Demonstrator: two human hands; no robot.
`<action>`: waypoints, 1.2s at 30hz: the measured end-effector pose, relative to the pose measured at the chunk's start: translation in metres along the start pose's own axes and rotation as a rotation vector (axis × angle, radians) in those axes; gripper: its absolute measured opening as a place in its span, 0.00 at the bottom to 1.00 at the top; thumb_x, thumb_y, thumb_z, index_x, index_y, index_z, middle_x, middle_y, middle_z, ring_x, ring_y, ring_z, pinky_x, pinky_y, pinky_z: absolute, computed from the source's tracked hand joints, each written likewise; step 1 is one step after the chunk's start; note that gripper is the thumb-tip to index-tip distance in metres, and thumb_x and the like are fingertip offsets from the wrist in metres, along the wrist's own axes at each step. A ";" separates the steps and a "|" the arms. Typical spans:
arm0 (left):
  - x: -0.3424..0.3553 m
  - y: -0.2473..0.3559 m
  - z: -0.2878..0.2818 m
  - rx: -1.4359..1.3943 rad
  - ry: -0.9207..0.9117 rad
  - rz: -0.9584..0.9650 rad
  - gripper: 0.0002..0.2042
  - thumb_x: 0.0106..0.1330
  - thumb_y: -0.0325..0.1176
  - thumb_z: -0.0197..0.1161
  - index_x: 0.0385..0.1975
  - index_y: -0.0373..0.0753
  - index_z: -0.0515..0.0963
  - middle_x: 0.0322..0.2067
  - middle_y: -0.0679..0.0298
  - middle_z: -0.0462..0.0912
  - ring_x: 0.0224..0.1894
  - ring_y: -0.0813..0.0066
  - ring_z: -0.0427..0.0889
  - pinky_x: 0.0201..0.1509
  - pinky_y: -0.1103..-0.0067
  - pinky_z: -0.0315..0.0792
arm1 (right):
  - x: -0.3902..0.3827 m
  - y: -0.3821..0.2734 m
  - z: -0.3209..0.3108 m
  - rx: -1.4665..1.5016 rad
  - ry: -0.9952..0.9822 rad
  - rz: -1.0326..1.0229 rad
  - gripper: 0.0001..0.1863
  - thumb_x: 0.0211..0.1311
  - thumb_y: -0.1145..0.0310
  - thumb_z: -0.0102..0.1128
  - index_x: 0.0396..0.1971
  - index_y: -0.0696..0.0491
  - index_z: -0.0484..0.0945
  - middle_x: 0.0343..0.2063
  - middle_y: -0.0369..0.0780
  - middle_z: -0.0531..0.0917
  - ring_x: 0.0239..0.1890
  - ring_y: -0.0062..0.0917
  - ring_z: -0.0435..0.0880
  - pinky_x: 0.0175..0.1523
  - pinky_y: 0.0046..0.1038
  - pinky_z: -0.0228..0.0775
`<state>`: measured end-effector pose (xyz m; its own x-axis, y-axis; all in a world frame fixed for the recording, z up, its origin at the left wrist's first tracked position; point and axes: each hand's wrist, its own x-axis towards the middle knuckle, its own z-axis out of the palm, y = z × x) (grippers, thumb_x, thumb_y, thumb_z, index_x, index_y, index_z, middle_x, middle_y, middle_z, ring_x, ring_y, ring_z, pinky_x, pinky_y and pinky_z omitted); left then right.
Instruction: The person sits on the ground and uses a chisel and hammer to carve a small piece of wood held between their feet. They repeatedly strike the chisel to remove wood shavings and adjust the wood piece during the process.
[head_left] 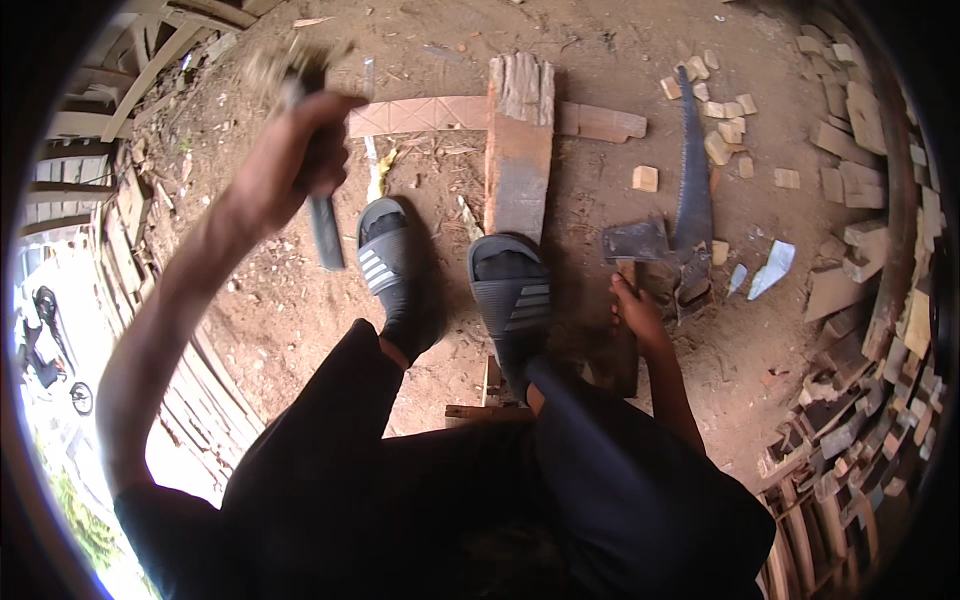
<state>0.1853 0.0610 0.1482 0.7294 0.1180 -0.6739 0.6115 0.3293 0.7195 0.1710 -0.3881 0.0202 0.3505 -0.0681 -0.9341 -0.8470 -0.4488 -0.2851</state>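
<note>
My left hand (305, 145) is raised on the left, closed round what looks like a chisel (326, 235). Its flat dark blade points down below the fist; the frayed, straw-coloured top is smeared by motion. Low on the right, my right hand (636, 308) grips the wooden handle of a hatchet (637, 240), its dark metal head lying just beyond my fingers. A thick wooden plank (520, 170) stretches away from my right sandal (512, 295). A reddish wooden strip (420, 117) with scored crossing lines lies crosswise, its middle hidden by the plank.
A handsaw (692, 165) lies on the dirt ground right of the plank, among several small wood blocks (718, 148). Beside it is a pale scrap (772, 270). Piled offcuts (865, 240) line the right side; wooden slats (150, 75) stand at the left.
</note>
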 end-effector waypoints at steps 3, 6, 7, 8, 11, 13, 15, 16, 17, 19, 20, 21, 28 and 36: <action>0.039 0.030 0.048 -0.068 -0.192 0.064 0.11 0.64 0.33 0.55 0.20 0.47 0.66 0.10 0.80 0.54 0.09 0.89 0.50 0.12 0.85 0.48 | -0.005 -0.001 -0.006 0.042 -0.048 0.030 0.23 0.60 0.47 0.56 0.37 0.56 0.74 0.18 0.32 0.69 0.16 0.17 0.68 0.21 0.23 0.64; 0.079 0.025 0.079 -0.218 -0.425 0.084 0.18 0.62 0.33 0.58 0.11 0.48 0.60 0.09 0.79 0.58 0.10 0.88 0.55 0.12 0.84 0.51 | -0.001 -0.001 -0.006 -0.002 -0.077 -0.009 0.23 0.61 0.47 0.56 0.38 0.56 0.73 0.17 0.32 0.69 0.16 0.17 0.69 0.21 0.23 0.64; 0.090 0.019 0.085 -0.258 -0.432 0.017 0.19 0.62 0.37 0.57 0.12 0.50 0.57 0.09 0.78 0.54 0.10 0.86 0.51 0.13 0.83 0.47 | -0.001 -0.001 -0.007 -0.005 -0.065 -0.008 0.23 0.61 0.47 0.56 0.38 0.55 0.73 0.17 0.32 0.68 0.16 0.17 0.69 0.21 0.23 0.64; 0.097 0.013 0.093 -0.303 -0.426 -0.058 0.20 0.62 0.40 0.56 0.12 0.52 0.54 0.09 0.77 0.50 0.09 0.84 0.48 0.14 0.82 0.43 | -0.001 -0.002 -0.007 -0.017 -0.063 0.001 0.23 0.61 0.47 0.55 0.39 0.55 0.72 0.17 0.32 0.68 0.16 0.17 0.69 0.21 0.23 0.64; 0.117 0.004 0.120 -0.366 -0.466 0.007 0.19 0.62 0.37 0.55 0.12 0.51 0.55 0.10 0.77 0.50 0.09 0.84 0.47 0.14 0.81 0.43 | 0.001 -0.003 -0.017 -0.038 -0.094 0.036 0.23 0.62 0.47 0.55 0.40 0.54 0.71 0.17 0.31 0.68 0.16 0.16 0.68 0.21 0.23 0.63; 0.127 -0.002 0.126 -0.299 -0.381 0.039 0.18 0.62 0.37 0.55 0.13 0.51 0.55 0.10 0.77 0.50 0.09 0.84 0.48 0.14 0.81 0.43 | 0.004 -0.004 -0.021 -0.042 -0.119 0.049 0.23 0.62 0.46 0.54 0.40 0.54 0.71 0.17 0.31 0.68 0.16 0.16 0.68 0.21 0.23 0.63; 0.134 -0.007 0.133 -0.254 -0.276 0.059 0.18 0.62 0.36 0.55 0.13 0.51 0.55 0.10 0.77 0.50 0.10 0.84 0.47 0.14 0.81 0.43 | 0.005 -0.002 -0.022 -0.033 -0.130 0.063 0.23 0.62 0.46 0.54 0.40 0.54 0.71 0.18 0.31 0.68 0.16 0.15 0.68 0.21 0.23 0.63; 0.139 -0.009 0.132 -0.267 -0.278 0.083 0.17 0.62 0.35 0.55 0.13 0.50 0.57 0.10 0.76 0.52 0.09 0.83 0.49 0.14 0.81 0.43 | 0.005 -0.001 -0.022 -0.024 -0.137 0.062 0.24 0.62 0.46 0.54 0.40 0.54 0.71 0.18 0.31 0.68 0.16 0.15 0.68 0.21 0.23 0.63; 0.145 -0.010 0.131 -0.283 -0.285 0.108 0.17 0.62 0.35 0.55 0.13 0.49 0.58 0.10 0.76 0.53 0.09 0.83 0.50 0.14 0.80 0.44 | 0.005 -0.002 -0.023 -0.015 -0.138 0.059 0.24 0.62 0.46 0.54 0.40 0.53 0.71 0.18 0.31 0.68 0.16 0.15 0.67 0.21 0.23 0.63; 0.152 -0.018 0.133 -0.253 -0.205 0.184 0.15 0.61 0.34 0.56 0.13 0.47 0.61 0.09 0.74 0.57 0.09 0.82 0.53 0.13 0.80 0.46 | 0.004 -0.003 -0.024 0.008 -0.126 0.065 0.23 0.62 0.47 0.54 0.40 0.53 0.71 0.18 0.31 0.68 0.16 0.15 0.67 0.21 0.22 0.63; 0.152 -0.021 0.137 -0.206 -0.118 0.234 0.14 0.61 0.33 0.56 0.14 0.46 0.63 0.09 0.73 0.59 0.09 0.82 0.55 0.13 0.80 0.48 | 0.002 -0.005 -0.022 0.022 -0.115 0.073 0.22 0.62 0.48 0.55 0.40 0.53 0.71 0.18 0.31 0.68 0.16 0.15 0.67 0.21 0.22 0.62; 0.152 -0.023 0.141 -0.159 -0.030 0.284 0.13 0.60 0.33 0.56 0.14 0.44 0.65 0.09 0.72 0.61 0.09 0.81 0.57 0.13 0.79 0.49 | 0.001 -0.007 -0.021 0.035 -0.104 0.081 0.20 0.62 0.49 0.55 0.40 0.53 0.71 0.18 0.30 0.68 0.16 0.15 0.67 0.21 0.22 0.62; 0.164 -0.043 0.152 0.062 0.152 0.371 0.14 0.56 0.34 0.59 0.11 0.40 0.69 0.10 0.68 0.68 0.10 0.81 0.63 0.13 0.77 0.54 | -0.009 -0.024 -0.026 0.128 -0.212 0.050 0.11 0.58 0.64 0.62 0.38 0.50 0.73 0.18 0.29 0.69 0.16 0.13 0.67 0.21 0.20 0.61; 0.171 -0.051 0.157 0.137 0.235 0.650 0.10 0.54 0.32 0.57 0.13 0.38 0.69 0.12 0.71 0.67 0.16 0.82 0.64 0.20 0.76 0.59 | -0.073 -0.151 -0.034 -0.125 0.023 -0.257 0.17 0.56 0.63 0.65 0.44 0.49 0.73 0.16 0.28 0.70 0.12 0.10 0.67 0.14 0.16 0.59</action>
<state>0.3269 -0.0826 0.0223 0.8840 0.4550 -0.1075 0.1188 0.0040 0.9929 0.2870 -0.3457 0.1387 0.5575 0.0424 -0.8291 -0.6736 -0.5606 -0.4816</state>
